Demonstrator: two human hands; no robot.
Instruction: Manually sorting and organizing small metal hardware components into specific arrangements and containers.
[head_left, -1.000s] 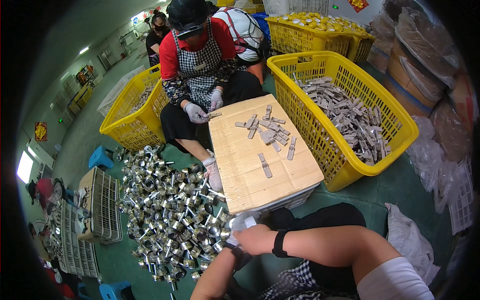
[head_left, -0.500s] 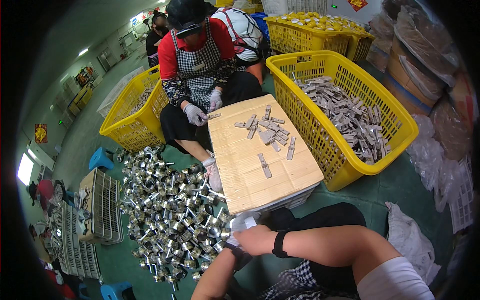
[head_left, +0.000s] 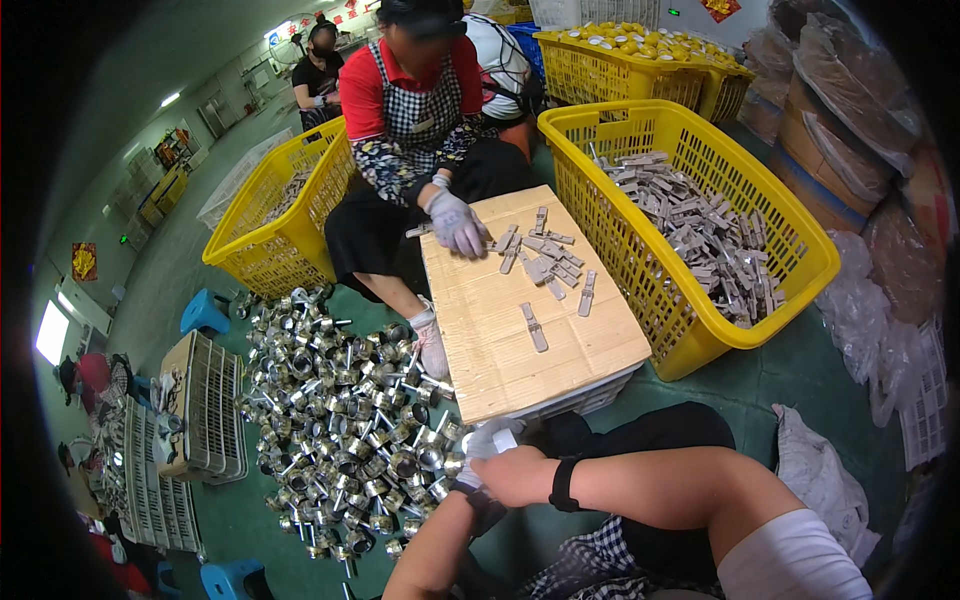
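Metal fittings (head_left: 350,440) heaped on the floor lie just left of both hands (head_left: 495,470), which meet around a small pale piece (head_left: 497,440), grip unclear.

Yellow baskets (head_left: 690,150), silver metal parts (head_left: 350,420), tan cardboard (head_left: 520,330)

Two hands, left hand (head_left: 470,478) and right hand (head_left: 515,472), meet near the cardboard sheet (head_left: 500,330), beside shiny metal parts (head_left: 350,420).
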